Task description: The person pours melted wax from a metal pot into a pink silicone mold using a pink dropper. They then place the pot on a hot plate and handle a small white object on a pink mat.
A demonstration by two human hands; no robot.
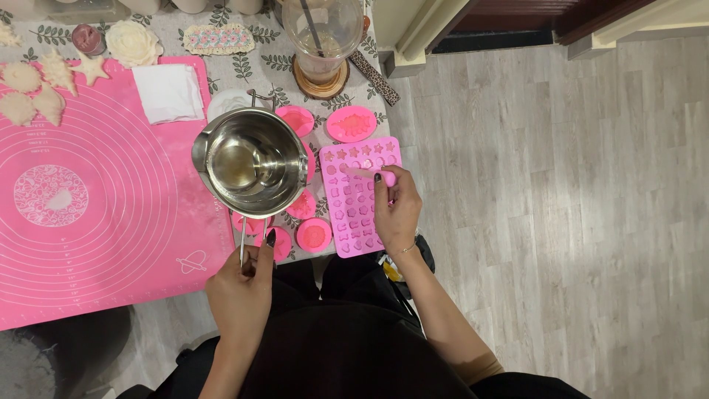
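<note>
My left hand (242, 288) grips the wire handle of a steel melting pot (251, 161) and holds it raised over the table's front edge; pale liquid shows at its bottom. My right hand (396, 210) holds a small pink dropper or spatula (367, 174) whose tip rests on a rectangular pink silicone mould (360, 196) with many small shaped cavities. Several small round pink moulds (314, 235) lie under and beside the pot, and an oval one (351, 123) sits behind the tray.
A large pink baking mat (96, 199) covers the left of the table, with pale cast shapes (33, 92) and a folded white cloth (168, 91) on it. A glass jar on a wooden coaster (321, 44) stands at the back. Wooden floor (561, 207) lies to the right.
</note>
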